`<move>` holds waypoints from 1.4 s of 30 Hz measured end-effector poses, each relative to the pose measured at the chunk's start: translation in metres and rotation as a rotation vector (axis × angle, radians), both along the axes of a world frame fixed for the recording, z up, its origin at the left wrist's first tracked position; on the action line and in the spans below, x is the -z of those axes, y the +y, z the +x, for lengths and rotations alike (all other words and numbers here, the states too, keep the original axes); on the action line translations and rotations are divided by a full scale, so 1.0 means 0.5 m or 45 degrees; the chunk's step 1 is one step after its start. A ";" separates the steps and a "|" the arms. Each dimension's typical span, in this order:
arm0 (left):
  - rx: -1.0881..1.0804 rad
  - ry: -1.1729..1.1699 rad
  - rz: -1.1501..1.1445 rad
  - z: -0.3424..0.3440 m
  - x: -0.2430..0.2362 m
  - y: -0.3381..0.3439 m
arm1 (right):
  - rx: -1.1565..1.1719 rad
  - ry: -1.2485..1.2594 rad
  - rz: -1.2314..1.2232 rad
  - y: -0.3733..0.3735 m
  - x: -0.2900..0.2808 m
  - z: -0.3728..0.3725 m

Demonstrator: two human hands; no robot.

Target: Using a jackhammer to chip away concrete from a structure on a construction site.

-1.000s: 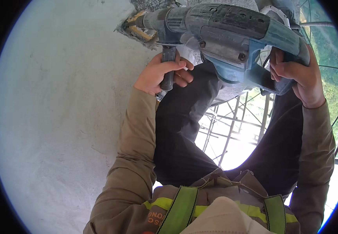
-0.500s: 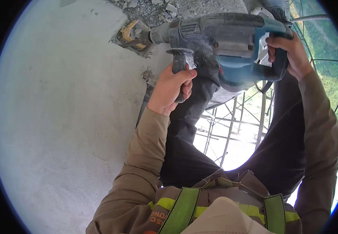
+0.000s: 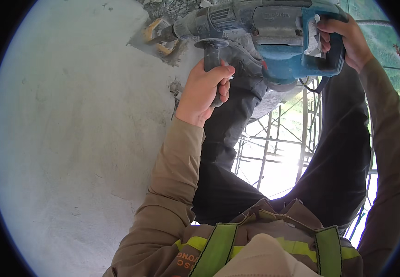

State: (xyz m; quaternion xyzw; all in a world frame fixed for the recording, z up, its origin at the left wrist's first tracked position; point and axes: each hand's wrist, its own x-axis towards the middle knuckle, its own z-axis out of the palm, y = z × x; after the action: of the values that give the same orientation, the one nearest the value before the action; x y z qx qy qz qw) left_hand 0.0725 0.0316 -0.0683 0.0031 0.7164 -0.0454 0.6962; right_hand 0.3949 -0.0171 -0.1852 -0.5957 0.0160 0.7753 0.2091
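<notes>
A dusty blue-and-grey demolition hammer [image 3: 277, 34] lies across the top of the view, its nose to the left. My left hand [image 3: 205, 90] is wrapped round its black side handle [image 3: 212, 57], thumb across the top. At the rear, my right hand [image 3: 348, 37] grips the D-shaped handle, fingers curled through the opening; whether the trigger is pressed I cannot tell. The chisel bit [image 3: 159, 38] reaches into a broken hole [image 3: 174, 54] in the pale concrete wall, beside a yellowish piece [image 3: 152, 28]. The bit's tip is hidden in the hole.
The pale wall [image 3: 79, 129] fills the left side, with a second chipped spot [image 3: 176, 90] below the hole. Rubble [image 3: 170, 9] lies at the top. Beneath my dark-trousered legs [image 3: 227, 147] stand scaffold poles [image 3: 267, 147] over a bright drop. Green netting [image 3: 389, 46] hangs at right.
The hammer and both hands have shifted upward in the view, with the body a little to the right. Both grips stay the same, and the bit remains at the hole.
</notes>
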 end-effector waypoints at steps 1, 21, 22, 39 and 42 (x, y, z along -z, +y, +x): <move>0.064 -0.007 -0.005 -0.007 -0.004 0.007 | 0.013 0.076 0.028 -0.021 -0.002 0.001; 1.228 0.205 -0.029 -0.048 -0.153 -0.075 | 0.290 0.115 -0.206 -0.266 -0.260 -0.068; 1.273 0.189 -0.030 -0.047 -0.137 -0.075 | 0.298 0.071 -0.242 -0.266 -0.248 -0.072; 1.257 0.189 0.020 0.004 -0.132 -0.127 | 0.225 -0.004 -0.301 -0.296 -0.179 -0.043; 1.116 0.188 -0.078 0.036 -0.130 -0.122 | 0.256 0.024 -0.366 -0.320 -0.152 -0.036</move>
State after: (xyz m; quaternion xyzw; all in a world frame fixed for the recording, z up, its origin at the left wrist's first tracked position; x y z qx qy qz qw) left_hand 0.0903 -0.0292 -0.0033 0.2827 0.6935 -0.3573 0.5581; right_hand 0.3769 -0.1772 -0.1090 -0.6075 0.1882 0.7459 0.1979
